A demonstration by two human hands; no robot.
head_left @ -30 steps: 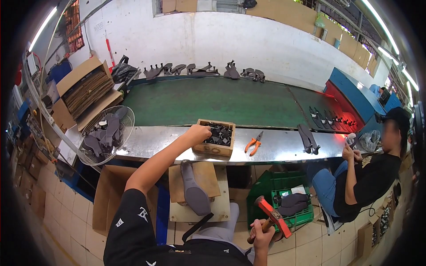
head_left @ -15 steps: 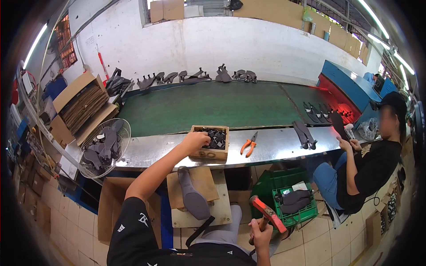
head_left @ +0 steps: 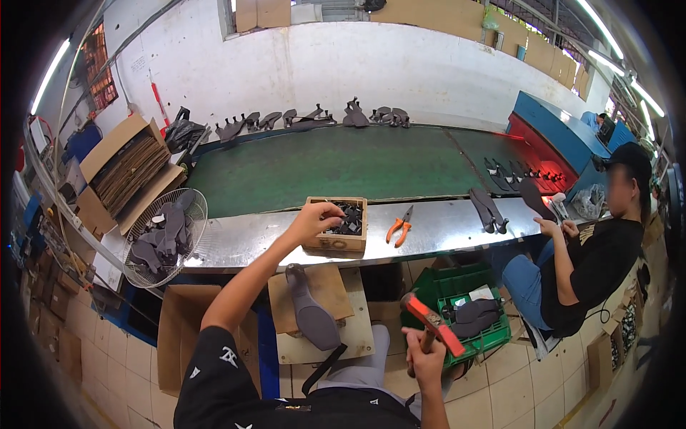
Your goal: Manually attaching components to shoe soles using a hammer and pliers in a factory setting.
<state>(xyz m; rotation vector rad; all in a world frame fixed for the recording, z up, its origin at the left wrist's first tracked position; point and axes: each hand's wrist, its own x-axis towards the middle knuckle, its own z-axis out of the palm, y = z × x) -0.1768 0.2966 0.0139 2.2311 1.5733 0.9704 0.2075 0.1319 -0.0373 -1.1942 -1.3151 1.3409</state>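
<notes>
My left hand is at the left side of a wooden box filled with small black pieces. Its fingers are bent and pinched together, and whatever they may hold is too small to make out. In my right hand is a hammer with a red head, gripped by its handle above my lap. A dark grey shoe sole lies on a wooden block on a pale board in front of me. Orange-handled pliers rest to the right of the box.
The metal bench edge runs before a green conveyor belt. A wire basket of soles is at left. Two soles lie right of the pliers. A co-worker holding a sole sits beside a green crate.
My left hand has lifted slightly from among the black pieces, showing more of its fingers. My right hand still holds the hammer. The view has shifted a little.
</notes>
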